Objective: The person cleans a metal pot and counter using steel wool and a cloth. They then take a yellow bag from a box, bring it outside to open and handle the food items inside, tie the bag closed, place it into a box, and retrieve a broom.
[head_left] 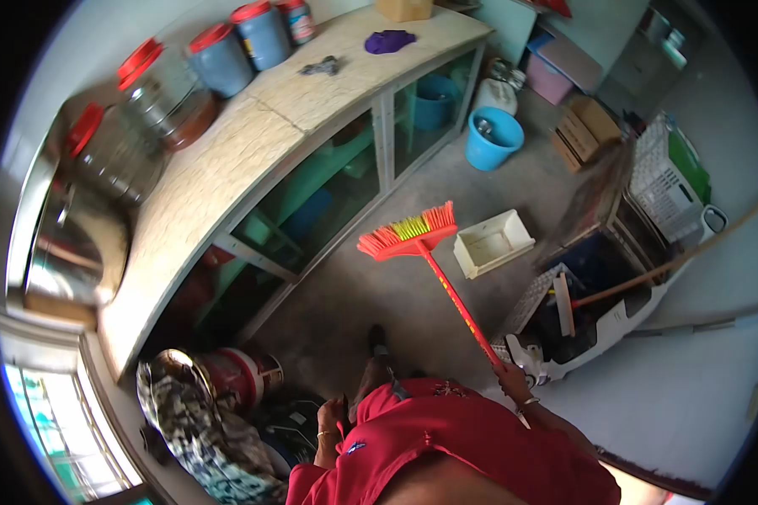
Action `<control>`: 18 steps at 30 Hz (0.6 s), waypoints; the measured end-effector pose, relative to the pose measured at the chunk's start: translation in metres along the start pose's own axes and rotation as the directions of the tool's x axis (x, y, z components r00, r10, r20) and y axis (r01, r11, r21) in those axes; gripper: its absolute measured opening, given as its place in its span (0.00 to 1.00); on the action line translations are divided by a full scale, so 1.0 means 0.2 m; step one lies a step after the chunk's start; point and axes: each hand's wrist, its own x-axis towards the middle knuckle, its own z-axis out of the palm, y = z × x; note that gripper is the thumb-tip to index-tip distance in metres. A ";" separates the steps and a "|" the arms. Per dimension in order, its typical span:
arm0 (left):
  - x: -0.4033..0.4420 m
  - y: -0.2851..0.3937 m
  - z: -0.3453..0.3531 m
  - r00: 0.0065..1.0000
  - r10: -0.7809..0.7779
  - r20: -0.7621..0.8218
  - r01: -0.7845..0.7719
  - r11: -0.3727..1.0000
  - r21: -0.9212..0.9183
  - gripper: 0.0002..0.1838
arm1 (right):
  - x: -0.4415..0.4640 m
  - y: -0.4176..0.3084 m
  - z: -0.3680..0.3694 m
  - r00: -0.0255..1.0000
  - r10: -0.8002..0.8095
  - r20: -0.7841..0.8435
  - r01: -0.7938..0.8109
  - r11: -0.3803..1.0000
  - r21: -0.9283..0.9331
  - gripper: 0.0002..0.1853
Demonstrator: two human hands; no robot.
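A red broom [455,296] with red and yellow bristles is held up off the floor, its head facing away from me. My right hand [512,380] is wrapped round the lower part of its handle. My left hand [332,416] hangs at my left side, away from the broom; its fingers look curled, but whether anything is in them is too small to tell. Just right of the broom head, a cream plastic bin [494,244] sits on the floor.
A long glass-fronted cabinet [269,109] bearing jars curves along the left. A blue bucket [493,139] and cardboard box [585,133] stand farther back. Crates and a white tub [598,349] are at right. Camouflage cloth [202,429] and red buckets [240,374] lie near my left.
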 end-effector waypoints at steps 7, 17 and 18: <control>0.65 -0.12 -0.26 0.824 -0.474 0.310 0.507 0.375 -0.776 0.05 | -0.07 -0.24 0.21 0.978 0.202 -0.053 -0.178 0.940 0.292 0.24; 1.30 0.36 -0.31 0.976 -0.122 0.179 0.152 0.975 -0.164 0.09 | -0.09 -0.31 0.21 0.917 0.367 -0.156 -0.291 0.883 0.369 0.24; 1.31 0.39 -0.31 0.960 0.136 0.247 -0.195 0.953 0.234 0.11 | -0.11 -0.30 0.22 0.919 0.355 -0.171 -0.274 0.888 0.368 0.24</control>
